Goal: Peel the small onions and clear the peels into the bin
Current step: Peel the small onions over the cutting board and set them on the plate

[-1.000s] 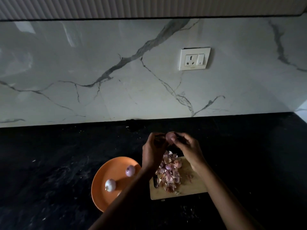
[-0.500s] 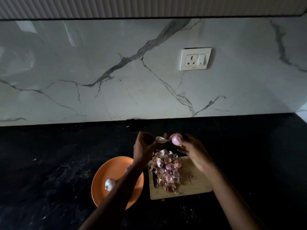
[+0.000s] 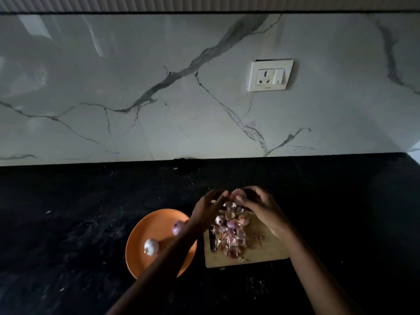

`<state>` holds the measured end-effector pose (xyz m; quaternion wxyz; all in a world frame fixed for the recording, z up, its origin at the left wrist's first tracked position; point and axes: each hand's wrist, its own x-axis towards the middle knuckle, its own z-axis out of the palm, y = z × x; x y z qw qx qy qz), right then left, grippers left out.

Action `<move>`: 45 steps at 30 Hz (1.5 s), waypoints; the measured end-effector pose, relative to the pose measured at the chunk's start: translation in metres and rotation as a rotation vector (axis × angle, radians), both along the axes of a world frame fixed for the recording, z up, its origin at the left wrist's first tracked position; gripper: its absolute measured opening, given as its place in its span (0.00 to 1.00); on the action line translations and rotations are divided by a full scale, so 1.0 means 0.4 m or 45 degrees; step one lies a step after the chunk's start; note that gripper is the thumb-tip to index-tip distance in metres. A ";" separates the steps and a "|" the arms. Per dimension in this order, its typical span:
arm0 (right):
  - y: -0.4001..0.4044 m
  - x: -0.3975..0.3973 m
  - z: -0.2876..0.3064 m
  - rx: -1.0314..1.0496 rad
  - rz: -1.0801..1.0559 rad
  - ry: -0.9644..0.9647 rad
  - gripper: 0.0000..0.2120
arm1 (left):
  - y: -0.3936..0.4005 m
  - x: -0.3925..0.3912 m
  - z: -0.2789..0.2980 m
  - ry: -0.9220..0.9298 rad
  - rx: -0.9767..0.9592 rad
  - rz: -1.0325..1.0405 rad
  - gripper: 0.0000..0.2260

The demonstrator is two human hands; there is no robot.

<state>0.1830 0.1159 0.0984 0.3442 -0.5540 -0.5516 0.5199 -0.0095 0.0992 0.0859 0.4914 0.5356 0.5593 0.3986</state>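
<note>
My right hand (image 3: 261,206) holds a small pinkish onion (image 3: 238,194) above the far edge of a wooden cutting board (image 3: 268,253). My left hand (image 3: 208,209) is beside it, fingertips pinched at the onion's left side, on a pale bit of peel. A heap of pink and tan peels (image 3: 231,233) covers the board under both hands. On the orange plate (image 3: 145,226) to the left lie a whitish peeled onion (image 3: 151,246) and a purple one (image 3: 178,227), the latter partly behind my left forearm.
A dark knife handle (image 3: 213,241) lies along the board's left edge. The black counter (image 3: 68,223) carries scattered peel crumbs in front of the board. A marble backsplash with a white socket (image 3: 270,75) rises behind. No bin is in view.
My left hand pulled away to the left with a strip of peel half a second ago and has come back against the onion. The purple onion on the plate shows again.
</note>
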 end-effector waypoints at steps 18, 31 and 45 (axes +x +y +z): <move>-0.007 0.009 0.022 -0.039 0.182 0.269 0.18 | 0.011 -0.009 -0.017 -0.218 0.030 0.163 0.04; 0.002 0.017 0.008 0.076 0.130 0.063 0.21 | 0.022 -0.021 -0.013 0.251 -0.005 -0.003 0.10; -0.005 0.010 0.026 0.086 0.091 0.088 0.20 | -0.004 -0.014 0.027 0.005 0.146 -0.013 0.10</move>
